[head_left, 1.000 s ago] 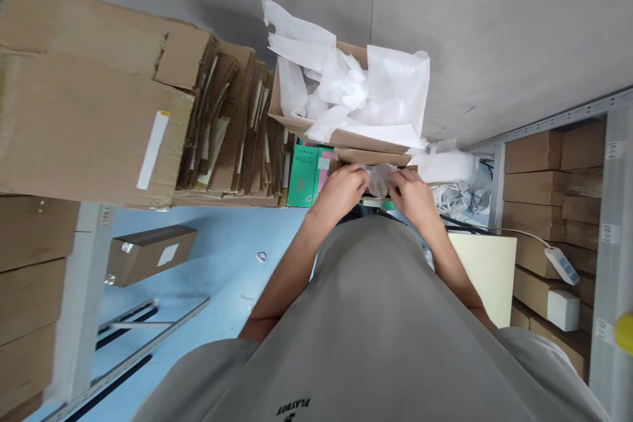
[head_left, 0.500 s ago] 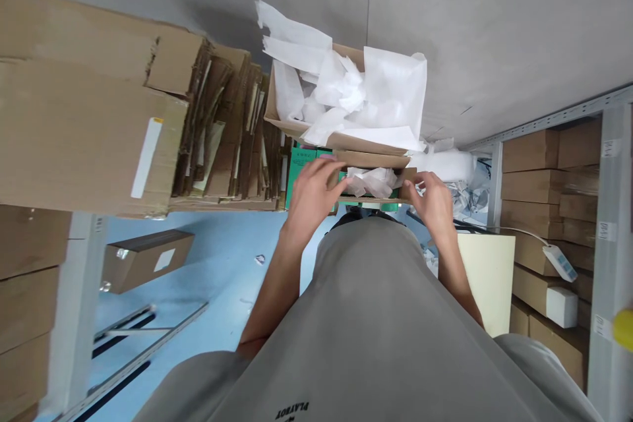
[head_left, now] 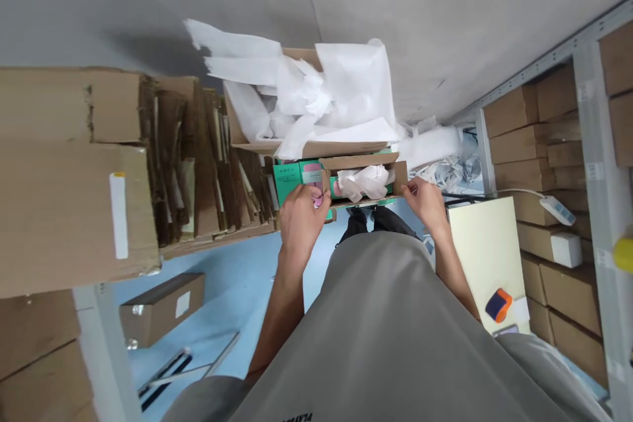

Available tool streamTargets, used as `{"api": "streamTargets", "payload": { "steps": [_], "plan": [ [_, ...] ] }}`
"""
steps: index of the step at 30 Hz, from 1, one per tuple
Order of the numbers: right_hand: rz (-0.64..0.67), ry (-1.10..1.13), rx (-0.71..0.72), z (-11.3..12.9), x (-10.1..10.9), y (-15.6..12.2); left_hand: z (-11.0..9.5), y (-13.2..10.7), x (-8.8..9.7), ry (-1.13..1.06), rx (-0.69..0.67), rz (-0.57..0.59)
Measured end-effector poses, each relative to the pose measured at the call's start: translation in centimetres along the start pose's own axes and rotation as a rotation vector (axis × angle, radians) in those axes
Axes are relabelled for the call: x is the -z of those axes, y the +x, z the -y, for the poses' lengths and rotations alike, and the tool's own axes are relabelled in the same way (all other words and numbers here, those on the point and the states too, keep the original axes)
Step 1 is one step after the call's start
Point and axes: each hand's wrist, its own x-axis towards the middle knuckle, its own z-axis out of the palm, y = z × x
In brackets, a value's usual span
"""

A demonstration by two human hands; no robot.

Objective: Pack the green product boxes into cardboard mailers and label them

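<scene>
A small open cardboard box (head_left: pixel 366 163) with crumpled white paper (head_left: pixel 363 181) inside sits in front of me, on green and pink cartons (head_left: pixel 291 175). My left hand (head_left: pixel 302 216) grips the box's left end, fingers curled round the flap. The box's right end is held by my right hand (head_left: pixel 424 203), fingers closed on the edge. My grey shirt hides what lies below the box.
Behind stands a bigger cardboard box (head_left: pixel 257 138) stuffed with white foam sheets (head_left: pixel 316 89). Flattened cardboard (head_left: pixel 198 158) is stacked on the left. Shelves of brown boxes (head_left: pixel 548 145) line the right. A cream table (head_left: pixel 487 247) carries an orange tape dispenser (head_left: pixel 498 304). A brown box (head_left: pixel 161 306) lies on the blue floor.
My hands left the white paper in the middle and spread to the two ends of the small box. The camera has tilted and shifted, bringing the table's tape dispenser into view.
</scene>
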Motion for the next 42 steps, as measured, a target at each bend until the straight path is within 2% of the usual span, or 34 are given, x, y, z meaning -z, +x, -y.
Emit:
{"api": "streamTargets", "payload": {
  "steps": [4,7,10,13,18,24,27,30,33,36,39,42],
  "plan": [
    [-0.065,0.071,-0.091,-2.9,-1.0,-3.0,-1.2,0.6,0.2,0.013,-0.155,0.049],
    [-0.135,0.146,-0.161,-6.4,-1.4,-5.9,-3.5,0.5,-0.6,-0.016,-0.264,0.086],
    [-0.184,0.211,-0.274,-10.4,-1.3,-8.9,-6.9,-0.3,-2.7,-0.045,-0.357,0.139],
    [-0.216,0.274,-0.389,-14.8,-1.3,-12.0,-10.9,-1.7,-5.9,-0.05,-0.438,0.21],
    [-0.275,0.379,-0.547,-23.7,-2.0,-17.1,-18.3,-5.2,-13.5,0.011,-0.567,0.352],
    [-0.391,0.475,-0.757,-35.7,-4.9,-24.4,-28.5,-10.7,-25.3,0.107,-0.776,0.554],
    [-0.439,0.534,-0.882,-40.4,-6.6,-27.5,-33.4,-13.6,-30.9,0.163,-0.881,0.645],
    [-0.446,0.571,-0.992,-43.9,-8.1,-29.4,-37.2,-16.1,-35.9,0.22,-0.981,0.712],
    [-0.416,0.588,-1.06,-46.5,-9.3,-30.1,-39.3,-18.2,-40.1,0.269,-1.04,0.76],
    [-0.371,0.6,-1.099,-48.2,-10.5,-30.4,-39.9,-19.6,-43.0,0.326,-1.044,0.793],
    [-0.345,0.61,-1.136,-49.1,-11.5,-30.6,-39.8,-20.6,-44.4,0.358,-1.037,0.837],
    [-0.384,0.647,-1.127,-49.5,-12.3,-30.6,-39.4,-21.4,-44.4,0.317,-1.037,0.891]
  ]
}}
